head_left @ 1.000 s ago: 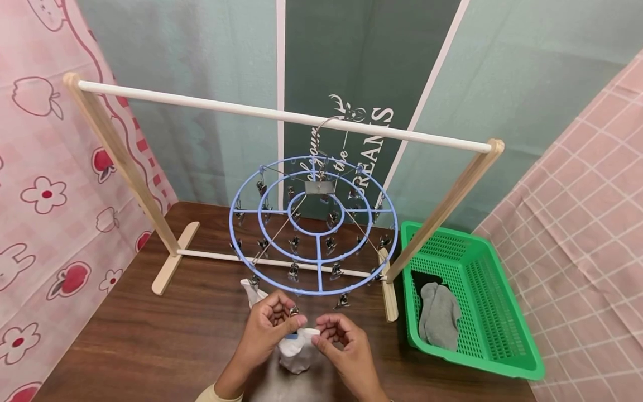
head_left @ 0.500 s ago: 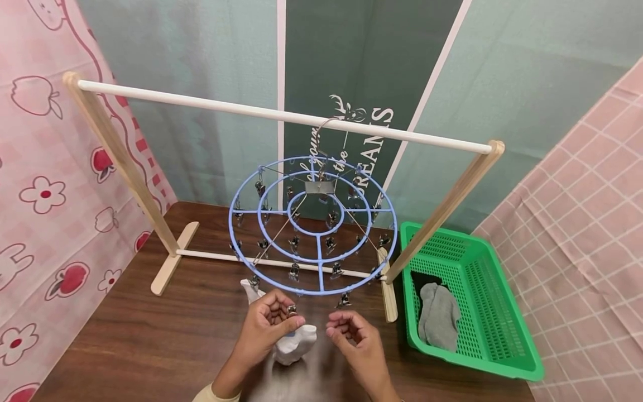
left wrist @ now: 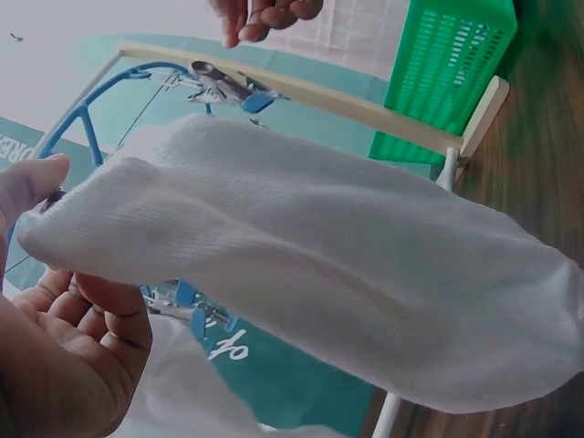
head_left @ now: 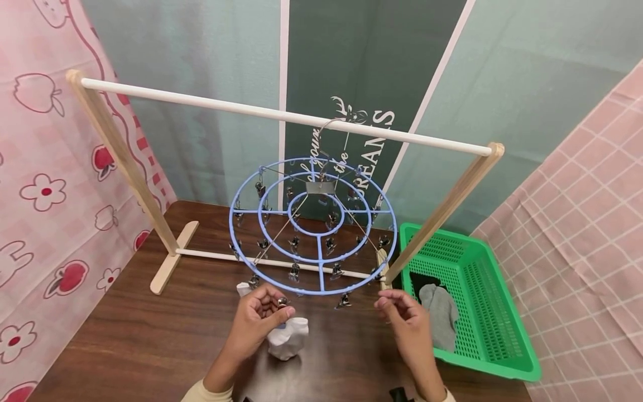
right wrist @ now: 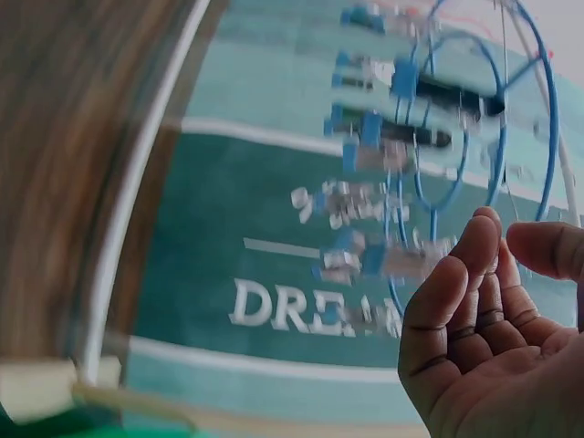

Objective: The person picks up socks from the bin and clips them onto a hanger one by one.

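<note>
My left hand (head_left: 253,321) pinches a metal clip (head_left: 282,302) near the front of the round blue drying hanger (head_left: 321,262). A white sock (head_left: 288,339) hangs by its end from that clip and stretches large across the left wrist view, where the thumb and fingers lie at its end. Behind the left hand, part of a second white sock (head_left: 243,288) shows below another clip. My right hand (head_left: 409,326) is apart from the hanger, its fingers loosely bent with nothing between them, near the green basket (head_left: 497,285).
Inside the basket lie a grey sock (head_left: 438,315) and a black item (head_left: 424,282). A wooden rack with a white rod (head_left: 211,106) carries the hanger above the brown table (head_left: 120,335). Several bare clips dangle from the rings. Curtains stand around the table.
My right hand has let go of the white sock and moved right toward the basket. My left hand keeps hold of the clip, shifted slightly left, with the sock hanging from it.
</note>
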### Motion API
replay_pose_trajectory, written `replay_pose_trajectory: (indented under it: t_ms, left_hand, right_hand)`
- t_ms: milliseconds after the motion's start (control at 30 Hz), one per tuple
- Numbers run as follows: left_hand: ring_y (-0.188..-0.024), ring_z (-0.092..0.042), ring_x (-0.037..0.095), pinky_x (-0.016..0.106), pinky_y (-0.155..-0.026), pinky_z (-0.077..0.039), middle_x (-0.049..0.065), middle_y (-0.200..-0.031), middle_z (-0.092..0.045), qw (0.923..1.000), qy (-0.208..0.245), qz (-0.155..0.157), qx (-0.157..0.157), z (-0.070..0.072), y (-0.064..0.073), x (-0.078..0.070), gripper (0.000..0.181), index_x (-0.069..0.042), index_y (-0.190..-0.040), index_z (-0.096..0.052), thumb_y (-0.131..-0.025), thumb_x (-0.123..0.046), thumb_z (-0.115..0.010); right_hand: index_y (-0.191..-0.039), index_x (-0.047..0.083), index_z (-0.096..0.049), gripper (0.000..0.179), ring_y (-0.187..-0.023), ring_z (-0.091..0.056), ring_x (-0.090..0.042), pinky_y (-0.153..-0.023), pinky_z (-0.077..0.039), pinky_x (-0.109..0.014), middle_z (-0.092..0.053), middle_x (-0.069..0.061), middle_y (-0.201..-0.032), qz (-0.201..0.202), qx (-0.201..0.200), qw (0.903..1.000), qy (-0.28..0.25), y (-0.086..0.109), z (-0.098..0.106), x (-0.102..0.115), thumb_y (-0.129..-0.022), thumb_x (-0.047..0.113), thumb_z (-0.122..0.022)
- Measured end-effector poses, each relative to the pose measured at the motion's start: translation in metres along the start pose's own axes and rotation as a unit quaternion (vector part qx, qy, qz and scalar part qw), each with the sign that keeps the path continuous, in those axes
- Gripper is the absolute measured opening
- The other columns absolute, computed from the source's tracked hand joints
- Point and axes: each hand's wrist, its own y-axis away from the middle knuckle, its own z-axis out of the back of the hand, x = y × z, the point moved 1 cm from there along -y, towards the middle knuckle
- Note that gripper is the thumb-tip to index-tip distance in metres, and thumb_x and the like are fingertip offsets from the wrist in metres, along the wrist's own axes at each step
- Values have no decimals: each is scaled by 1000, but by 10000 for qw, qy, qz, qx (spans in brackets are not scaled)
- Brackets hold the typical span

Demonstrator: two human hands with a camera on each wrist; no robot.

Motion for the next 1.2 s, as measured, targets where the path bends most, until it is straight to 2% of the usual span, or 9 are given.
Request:
replay_pose_trajectory:
  t_ms: [133,400,733,833,933,1033,1133,1200]
  left_hand:
    - [-61,-56,2,16,-49,-44,-6,-76,-66,9999,-128,4,-57,4,0,-3,17,14,-89,-51,-80,15,-65]
    - [-58,-53,2,17,-48,-43,-6,-73,-64,9991,-339,58,-236,10,0,-6,18,12,-90,-53,-79,16,-66]
    - [-60,-55,3,16,-50,-44,-4,-74,-64,9989,-286,34,-369,16,0,-8,20,14,-93,-52,-78,17,-66]
    - [-59,-54,3,16,-49,-43,-4,-73,-63,9984,-330,106,-454,18,0,-9,23,14,-94,-52,-77,17,-67]
    - [-59,-53,3,15,-49,-43,-4,-73,-62,9980,-369,172,-487,19,1,-9,25,14,-95,-52,-76,18,-67]
    - [-61,-55,3,15,-49,-43,-4,-74,-64,9977,-443,253,-454,21,1,-9,25,15,-96,-52,-76,18,-68]
    - [-65,-59,5,15,-50,-44,-4,-76,-66,9966,-580,416,-411,22,1,-8,26,14,-96,-53,-75,17,-68]
    - [-69,-62,6,15,-52,-46,-3,-78,-67,9958,-669,508,-365,22,0,-7,26,13,-95,-53,-75,16,-69]
  right_hand:
    - [-98,-8,-64,9,-66,-63,-11,-59,-53,-21,-68,-11,-78,44,-302,9995,108,-16,19,3,-93,-1,-60]
    - [-102,-1,-67,17,-66,-63,-13,-57,-51,-21,-70,-2,-78,-221,-743,9937,815,-51,64,3,-95,14,-63]
    - [-105,7,-67,21,-69,-64,-8,-57,-51,-20,-70,8,-81,-389,-807,9897,1119,-87,106,-9,-96,25,-60]
    - [-109,9,-65,24,-70,-64,-5,-58,-52,-20,-68,14,-82,-571,-562,9878,1336,-97,119,-17,-97,28,-58]
    - [-118,4,-59,35,-72,-63,1,-60,-53,-21,-67,13,-87,-811,-77,9814,1737,-107,133,-27,-98,33,-55]
    - [-129,-3,-51,51,-75,-60,3,-64,-54,-23,-67,-6,-103,-1060,477,9673,2254,-114,144,-37,-99,39,-51]
    - [-137,-8,-43,62,-88,-63,-10,-71,-55,-30,-57,-27,-121,-1312,1031,9498,2646,-120,151,-49,-100,42,-46]
    - [-138,-11,-39,62,-96,-63,-20,-75,-55,-33,-49,-34,-130,-1501,1342,9431,2645,-123,155,-56,-102,40,-43]
